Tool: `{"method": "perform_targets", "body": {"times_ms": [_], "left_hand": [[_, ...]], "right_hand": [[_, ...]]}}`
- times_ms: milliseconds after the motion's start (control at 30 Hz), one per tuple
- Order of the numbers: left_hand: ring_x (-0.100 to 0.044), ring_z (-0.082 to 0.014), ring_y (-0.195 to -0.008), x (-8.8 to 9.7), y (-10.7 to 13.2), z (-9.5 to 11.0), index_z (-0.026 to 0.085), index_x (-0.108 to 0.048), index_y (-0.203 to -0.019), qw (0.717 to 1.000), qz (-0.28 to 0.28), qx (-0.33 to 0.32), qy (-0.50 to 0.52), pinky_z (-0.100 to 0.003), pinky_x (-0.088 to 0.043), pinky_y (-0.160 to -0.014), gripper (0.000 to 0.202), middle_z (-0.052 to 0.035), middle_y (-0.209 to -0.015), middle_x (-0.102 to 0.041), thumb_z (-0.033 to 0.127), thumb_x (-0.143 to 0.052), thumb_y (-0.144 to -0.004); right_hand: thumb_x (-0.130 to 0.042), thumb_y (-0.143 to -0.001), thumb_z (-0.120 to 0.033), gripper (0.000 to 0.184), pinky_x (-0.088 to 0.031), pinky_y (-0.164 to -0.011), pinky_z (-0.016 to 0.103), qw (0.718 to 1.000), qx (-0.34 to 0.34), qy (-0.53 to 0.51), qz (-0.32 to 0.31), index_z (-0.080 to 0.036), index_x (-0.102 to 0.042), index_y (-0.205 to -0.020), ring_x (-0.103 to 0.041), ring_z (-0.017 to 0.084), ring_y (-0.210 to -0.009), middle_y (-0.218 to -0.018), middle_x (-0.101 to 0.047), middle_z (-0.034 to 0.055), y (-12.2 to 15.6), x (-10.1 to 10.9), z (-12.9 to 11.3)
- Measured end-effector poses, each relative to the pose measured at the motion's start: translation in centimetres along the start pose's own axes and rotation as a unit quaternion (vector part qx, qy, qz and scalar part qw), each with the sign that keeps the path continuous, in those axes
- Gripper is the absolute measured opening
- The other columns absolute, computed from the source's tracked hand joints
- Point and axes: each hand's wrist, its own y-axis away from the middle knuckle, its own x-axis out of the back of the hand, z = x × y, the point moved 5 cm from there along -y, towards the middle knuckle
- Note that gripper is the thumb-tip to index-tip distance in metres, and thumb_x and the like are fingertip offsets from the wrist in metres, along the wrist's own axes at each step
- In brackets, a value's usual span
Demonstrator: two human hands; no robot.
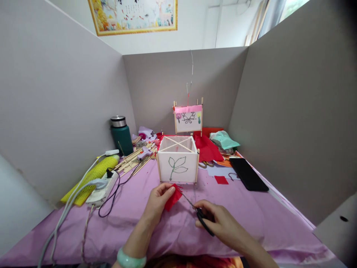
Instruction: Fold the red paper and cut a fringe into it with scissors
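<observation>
Where left fingers (pixel 169 192) pinch, red piece (pixel 172 201) lies between.

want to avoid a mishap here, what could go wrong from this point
The scissors point toward the left hand, so a slip might nick it. The red piece looks fringed at one edge; a cut too deep could sever a strip. The white box stands just beyond that hand, which might bump it.

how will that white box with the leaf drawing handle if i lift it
The white box is probably light: thin-looking panels, slim corner sticks. Its thin crossed sticks may snap if gripped. The squat shape should resist tipping.
</observation>
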Motion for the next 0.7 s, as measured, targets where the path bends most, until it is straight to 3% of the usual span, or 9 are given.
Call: {"method": "perform_targets", "body": {"times_ms": [700], "left_hand": [[-0.049, -0.0069, -0.051, -0.01, 0.11, 0.05, 0.013, -0.062, -0.078, 1.000, 0.002, 0.005, -0.007, -0.016, -0.034, -0.049, 0.028, -0.0003, -0.063, -0.064, 0.039, -0.072, -0.072]], "right_hand": [[-0.064, -0.075, -0.027, 0.019, -0.032, -0.056, 0.021, 1.000, 0.010, 0.011, -0.004, -0.021, -0.063, -0.094, -0.046, 0.011, -0.061, -0.067, -0.052, -0.0055, -0.17, -0.01, -0.29]]}}
